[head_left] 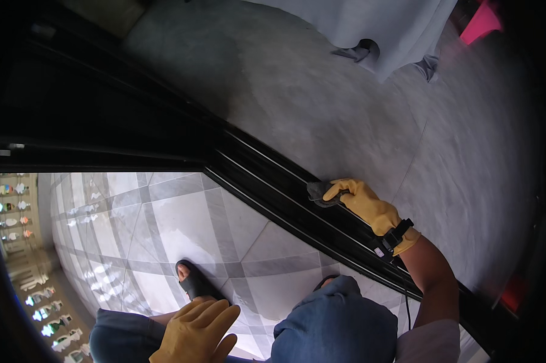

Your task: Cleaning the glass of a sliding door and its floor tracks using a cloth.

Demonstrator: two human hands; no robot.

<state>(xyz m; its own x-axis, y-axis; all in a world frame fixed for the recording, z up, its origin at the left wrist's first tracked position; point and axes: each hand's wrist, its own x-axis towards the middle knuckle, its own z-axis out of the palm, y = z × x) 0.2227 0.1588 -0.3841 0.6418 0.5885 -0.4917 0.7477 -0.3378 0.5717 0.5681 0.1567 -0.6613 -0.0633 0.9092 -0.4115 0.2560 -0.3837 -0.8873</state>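
Note:
My right hand (368,204), in a yellow rubber glove, grips a bunched dark grey cloth (325,193). The cloth rests on the black metal sliding-door track (277,181), whose raised rails run diagonally across the view. A black strapped device (393,238) sits on my right wrist. Low in the picture, my left hand (196,329) wears a matching glove. Its fingers are extended, the thumb stands apart, and nothing shows in its grasp. It lies over my left leg, close to the denim-covered knee (123,333); its palm is hidden.
Grey floor (345,127) lies beyond the track, with a hanging grey cloth (372,27) and a pink object (481,22) above. A black door panel (73,104) stands left. On the near side are patterned tiles (187,218), my sandalled foot (196,281) and a balustrade (28,272).

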